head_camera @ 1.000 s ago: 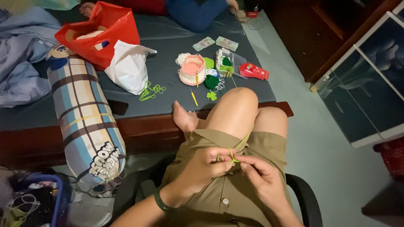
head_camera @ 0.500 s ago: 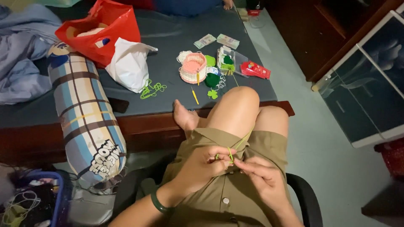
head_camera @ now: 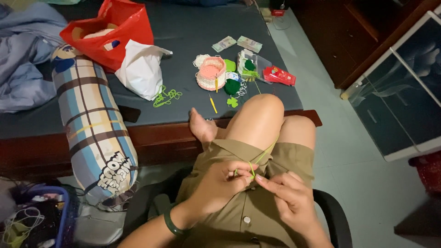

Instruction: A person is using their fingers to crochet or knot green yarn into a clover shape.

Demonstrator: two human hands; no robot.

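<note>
- Nearest, over the lap: left hand [head_camera: 220, 183] curled, fingertips pinching a light-green yarn strand [head_camera: 264, 154]; right hand [head_camera: 287, 200] beside it, thumb and forefinger nipping the same strand close by. Both work close together, held low against the olive shirt so the thread stays taut and in sight. A dark bangle [head_camera: 172, 225] sits on the left wrist.
- Just beyond: the strand runs up from the fingers over the raised knee [head_camera: 259, 121], whose foot [head_camera: 202, 126] is braced on the bed's wooden edge [head_camera: 151, 135]; the leg appears to serve as a guide for the yarn.
- Left of the chair: a plaid bolster pillow [head_camera: 94, 128] leans half off the bed, above a blue basket [head_camera: 53, 216] on the floor.
- Within arm's reach on the grey mattress [head_camera: 183, 36]: a pink crocheted basket [head_camera: 211, 73], green crocheted pieces [head_camera: 233, 86], a yellow crochet hook [head_camera: 213, 104], a loose loop of green yarn [head_camera: 166, 97], a clear box [head_camera: 255, 64], a red packet [head_camera: 280, 76] — supplies grouped near the knee, handy to the worker.
- Farther back: white plastic bag [head_camera: 140, 69], red bag [head_camera: 110, 32], rumpled blue bedding [head_camera: 23, 59].
</note>
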